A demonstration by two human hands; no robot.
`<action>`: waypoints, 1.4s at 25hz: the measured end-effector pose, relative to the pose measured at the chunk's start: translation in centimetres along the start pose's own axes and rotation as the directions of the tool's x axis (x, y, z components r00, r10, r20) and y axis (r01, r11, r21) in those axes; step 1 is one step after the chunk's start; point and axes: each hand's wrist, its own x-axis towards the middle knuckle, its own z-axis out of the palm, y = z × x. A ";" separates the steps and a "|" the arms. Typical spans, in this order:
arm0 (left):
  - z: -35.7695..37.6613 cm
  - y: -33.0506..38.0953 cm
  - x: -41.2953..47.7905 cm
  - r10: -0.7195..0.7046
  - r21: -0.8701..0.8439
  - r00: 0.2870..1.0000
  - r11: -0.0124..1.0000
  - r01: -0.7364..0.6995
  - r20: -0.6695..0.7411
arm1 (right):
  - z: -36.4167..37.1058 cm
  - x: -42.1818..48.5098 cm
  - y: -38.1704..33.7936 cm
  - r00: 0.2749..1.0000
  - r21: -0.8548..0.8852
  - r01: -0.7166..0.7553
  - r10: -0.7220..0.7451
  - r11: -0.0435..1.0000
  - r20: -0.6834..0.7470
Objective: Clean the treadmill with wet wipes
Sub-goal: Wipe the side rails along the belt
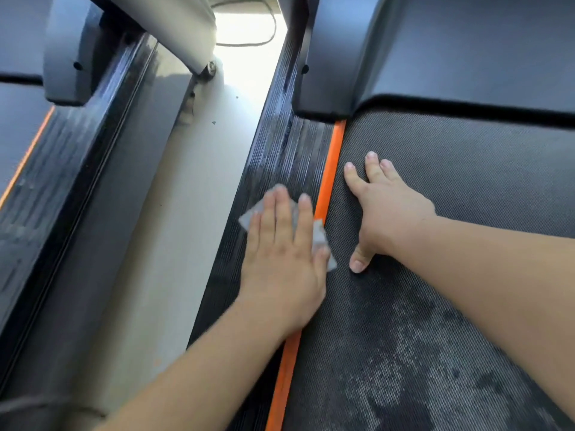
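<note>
My left hand lies flat with straight fingers on a grey wet wipe, pressing it onto the ribbed black side rail of the treadmill. Corners of the wipe stick out past the fingers on both sides. An orange strip runs between the rail and the dark textured belt. My right hand rests palm down on the belt just right of the orange strip, fingers spread, holding nothing. The belt near me shows pale dusty patches.
A dark motor cover spans the head of the belt. A pale floor gap separates this treadmill from a second one on the left, with its own black rail. A cable lies on the bright floor beyond.
</note>
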 end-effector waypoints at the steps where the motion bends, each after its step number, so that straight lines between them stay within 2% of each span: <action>1: -0.4 0.4 2.5 -0.003 0.006 1.000 1.000 0.003 0.005 | -0.1 -0.1 -0.1 1.000 -0.015 0.000 0.000 1.000 -0.003; 5: -2.3 1.6 10.6 -0.048 -0.019 0.991 0.999 0.050 0.127 | 1.2 -2.3 -1.4 0.979 -0.179 0.047 -0.081 0.983 -0.188; 8: -1.3 1.1 7.1 -0.044 -0.034 0.994 0.998 0.048 0.095 | 2.6 -4.2 -1.9 0.948 -0.209 0.086 -0.144 0.974 -0.283; 11: 0.5 -0.2 -3.6 -0.029 -0.088 0.999 0.996 0.030 0.014 | 4.3 -7.1 -2.1 0.942 -0.209 0.207 -0.252 0.956 -0.221; 14: 2.1 -1.2 -12.3 -0.039 -0.049 0.998 0.998 0.042 0.054 | 7.1 -11.0 -2.4 0.975 -0.165 0.200 -0.212 0.966 -0.061; 17: 1.8 -1.7 -11.5 -0.035 -0.027 0.994 0.999 0.038 0.099 | 9.5 -12.5 -1.6 0.991 -0.167 0.132 -0.129 0.977 0.029; 21: -0.7 -1.0 -0.7 -0.107 -0.006 0.978 0.994 0.110 0.177 | 10.4 -11.6 -1.8 0.992 -0.133 0.126 -0.122 0.983 0.034; 24: -1.5 0.0 2.2 -0.140 -0.017 0.971 0.989 0.146 0.196 | 10.6 -11.6 -1.6 0.991 -0.108 0.136 -0.134 0.985 0.027; 27: -0.3 -0.6 -2.5 -0.185 -0.056 0.971 0.979 0.195 0.149 | 10.7 -11.5 -0.6 0.988 -0.104 0.157 -0.156 0.982 0.015; 30: 0.7 -0.7 -10.5 -0.256 -0.067 0.953 0.961 0.269 0.161 | 10.7 -11.7 -0.3 0.988 -0.094 0.150 -0.148 0.984 0.033; 35: 0.3 -0.6 -19.8 -0.352 0.064 0.864 0.933 0.354 0.360 | 10.2 -11.9 -0.9 0.986 -0.112 0.159 -0.153 0.981 0.065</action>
